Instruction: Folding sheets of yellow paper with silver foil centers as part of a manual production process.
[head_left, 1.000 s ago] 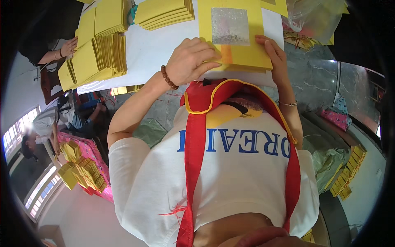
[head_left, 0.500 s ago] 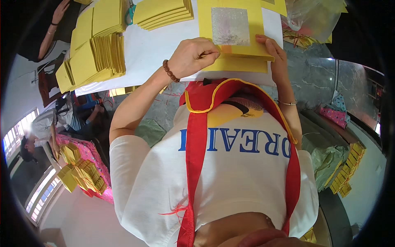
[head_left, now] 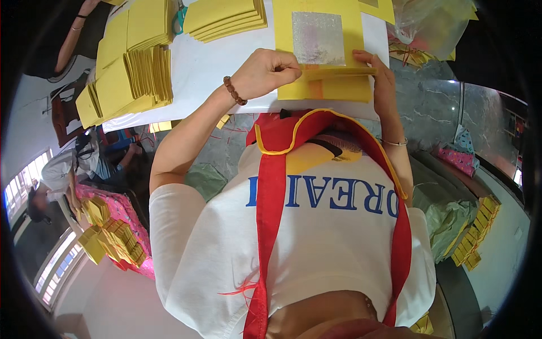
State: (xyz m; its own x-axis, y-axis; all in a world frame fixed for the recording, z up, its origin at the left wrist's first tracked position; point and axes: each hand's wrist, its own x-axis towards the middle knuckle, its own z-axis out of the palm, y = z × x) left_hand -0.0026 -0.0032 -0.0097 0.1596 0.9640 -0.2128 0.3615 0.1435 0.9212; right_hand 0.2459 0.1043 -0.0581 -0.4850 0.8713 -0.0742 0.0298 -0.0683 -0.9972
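A sheet of yellow joss paper [head_left: 352, 34] with a silver foil square [head_left: 319, 38] lies before me on the white-covered table. Its near edge is raised as a narrow flap [head_left: 341, 72], seen almost edge-on. My left hand [head_left: 264, 74], with a brown bead bracelet, pinches the flap's left end; the curled fingers partly hide the grip. At the right end, my right hand [head_left: 383, 82] grips the flap, with the forefinger bent over the sheet. Another yellow sheet [head_left: 344, 90] with an orange patch shows below the flap.
Stacks of folded yellow paper [head_left: 135, 73] fill the table's left, with another stack [head_left: 226, 20] further back. Teal-handled scissors [head_left: 179, 21] lie between them. A clear plastic bag [head_left: 429, 25] is at the right. Another person's arm [head_left: 69, 48] shows at far left; someone sits beyond.
The flap along the sheet's near edge has tilted up, and more of the sheet with the orange patch shows beneath. Both hands stay at its ends, nearly unmoved.
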